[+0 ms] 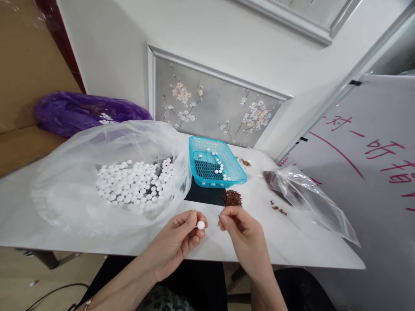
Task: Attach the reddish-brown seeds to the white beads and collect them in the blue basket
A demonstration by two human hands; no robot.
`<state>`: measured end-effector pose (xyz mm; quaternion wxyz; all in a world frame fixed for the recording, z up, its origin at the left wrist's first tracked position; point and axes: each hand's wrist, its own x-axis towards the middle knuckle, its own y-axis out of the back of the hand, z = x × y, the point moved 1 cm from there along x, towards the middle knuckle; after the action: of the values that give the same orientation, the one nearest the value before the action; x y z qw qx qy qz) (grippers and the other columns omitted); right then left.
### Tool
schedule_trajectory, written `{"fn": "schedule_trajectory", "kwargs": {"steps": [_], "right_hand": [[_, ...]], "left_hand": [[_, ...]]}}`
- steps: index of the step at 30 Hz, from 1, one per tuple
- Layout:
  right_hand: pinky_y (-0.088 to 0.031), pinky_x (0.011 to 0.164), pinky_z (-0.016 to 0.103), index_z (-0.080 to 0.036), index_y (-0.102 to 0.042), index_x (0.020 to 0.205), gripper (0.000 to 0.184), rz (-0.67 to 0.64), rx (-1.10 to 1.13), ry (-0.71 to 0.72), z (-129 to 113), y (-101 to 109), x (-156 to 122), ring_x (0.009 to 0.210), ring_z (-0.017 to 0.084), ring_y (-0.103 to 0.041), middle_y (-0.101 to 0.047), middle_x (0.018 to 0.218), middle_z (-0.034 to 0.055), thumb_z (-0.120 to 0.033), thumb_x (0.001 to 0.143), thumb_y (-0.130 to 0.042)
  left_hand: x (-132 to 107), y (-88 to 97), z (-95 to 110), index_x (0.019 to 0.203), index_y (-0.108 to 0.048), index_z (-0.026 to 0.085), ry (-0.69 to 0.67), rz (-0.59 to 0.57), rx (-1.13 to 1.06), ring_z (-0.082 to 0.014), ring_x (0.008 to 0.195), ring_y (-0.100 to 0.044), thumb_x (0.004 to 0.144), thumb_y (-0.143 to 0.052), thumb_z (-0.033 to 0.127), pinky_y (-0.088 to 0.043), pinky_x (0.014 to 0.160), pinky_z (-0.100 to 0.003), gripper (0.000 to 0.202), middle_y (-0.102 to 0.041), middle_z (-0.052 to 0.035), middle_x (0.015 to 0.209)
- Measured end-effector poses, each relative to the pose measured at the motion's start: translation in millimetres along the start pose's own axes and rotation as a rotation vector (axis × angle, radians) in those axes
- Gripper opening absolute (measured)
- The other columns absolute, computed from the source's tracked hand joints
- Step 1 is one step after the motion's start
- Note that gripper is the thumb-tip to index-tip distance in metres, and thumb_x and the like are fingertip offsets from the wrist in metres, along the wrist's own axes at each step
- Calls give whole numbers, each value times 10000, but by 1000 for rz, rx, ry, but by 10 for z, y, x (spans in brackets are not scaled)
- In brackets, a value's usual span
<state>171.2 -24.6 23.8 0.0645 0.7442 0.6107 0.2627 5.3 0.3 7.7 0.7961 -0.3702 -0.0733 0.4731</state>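
Note:
Between the thumb and fingers of my left hand (pixel 182 236) is a small white ball (pixel 201 225), held over the table's front part. My right hand (pixel 242 231) is a little to its right, thumb and forefinger pinched together; whatever small thing may be in the pinch is too tiny to name. Just beyond that hand lies a heap of small brown pieces (pixel 233 198). Farther back, a blue plastic basket (pixel 238 172) holds several white balls. To the left, a large clear plastic bag (pixel 65 190) lies open with many white balls inside.
A black flat sheet (pixel 201 194) lies partly under the basket. On the right are a clear bag of brown material (pixel 279 185) and a few loose brown bits (pixel 279 210). Purple plastic (pixel 71 114) sits at the back left, and a whiteboard (pixel 356 172) stands at the right.

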Motion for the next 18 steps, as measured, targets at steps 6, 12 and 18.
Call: {"fn": "schedule_trajectory", "kwargs": {"steps": [6, 12, 18], "right_hand": [[-449, 580, 235, -191, -532, 758, 144, 36, 297, -147, -67, -232, -255, 577, 122, -523, -546, 610, -24, -280, 871, -523], [-437, 579, 220, -193, -532, 728, 165, 82, 298, -73, -85, -334, -233, 622, 120, -507, -537, 674, -16, -262, 877, -511], [-461, 618, 229, -198, -546, 733, 150, 78, 331, -13, -126, -355, -227, 677, 128, -541, -547, 729, -6, -230, 878, -528]], "left_hand": [[18, 25, 0, 802, -665, 137, 24, 5, -9, -32, 650, -504, 777, -683, 261, -465, 659, -104, 128, -536, 10, 768], [34, 42, -13, 738, -616, 127, 10, -37, -47, -29, 622, -503, 804, -653, 274, -453, 621, -106, 166, -518, 20, 709], [37, 44, -30, 743, -623, 127, 15, -16, -57, -24, 593, -490, 809, -645, 279, -449, 609, -111, 168, -514, 26, 693]]}}
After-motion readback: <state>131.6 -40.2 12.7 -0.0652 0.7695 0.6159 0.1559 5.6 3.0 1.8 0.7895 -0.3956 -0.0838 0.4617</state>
